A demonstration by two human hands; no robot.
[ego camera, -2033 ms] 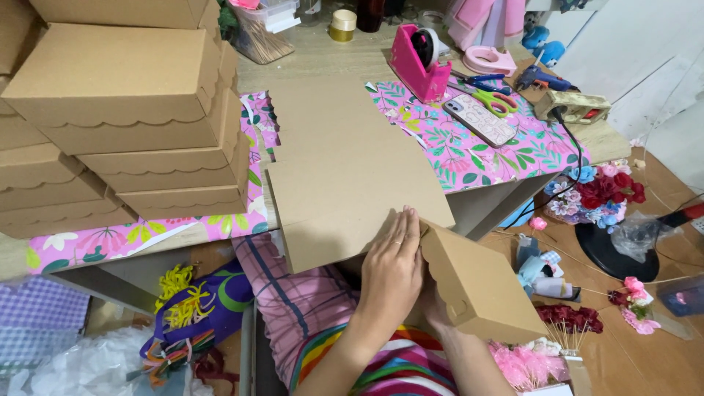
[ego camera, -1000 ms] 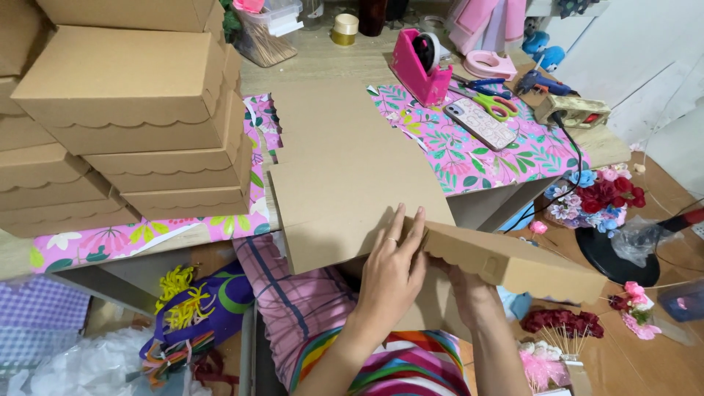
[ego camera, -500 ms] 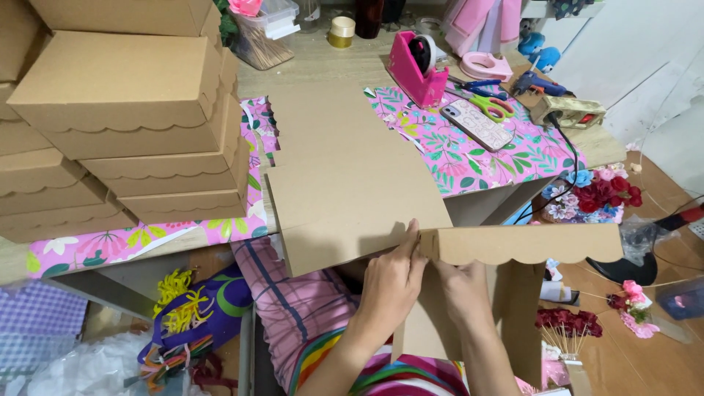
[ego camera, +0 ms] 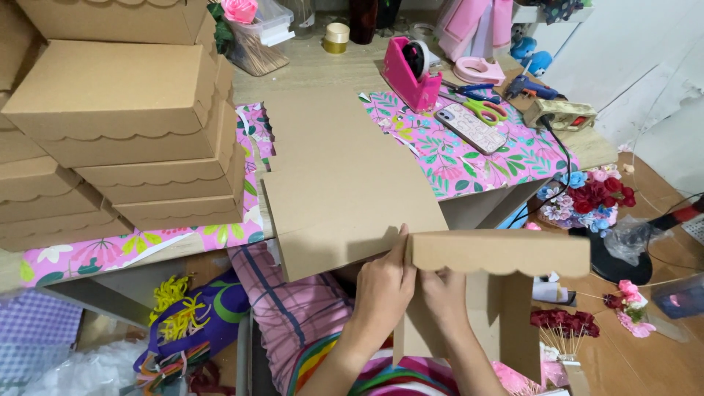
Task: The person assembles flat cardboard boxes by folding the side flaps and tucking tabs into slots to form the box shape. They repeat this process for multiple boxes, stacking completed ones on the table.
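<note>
I see my left hand (ego camera: 383,284) curled against the near edge of the large flat cardboard sheet (ego camera: 345,183), fingers bent and pressing where the sheet meets the scalloped flap (ego camera: 499,251). My right hand (ego camera: 442,293) sits just beside it, fingers closed on the underside of that flap, which juts to the right. The cardboard lies at the near edge of the table (ego camera: 323,70), right of the stacked cardboard boxes (ego camera: 125,132).

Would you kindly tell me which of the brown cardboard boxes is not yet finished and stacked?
The box with the scalloped flap held by the left hand and right hand; the finished boxes sit stacked at the table's left.
</note>
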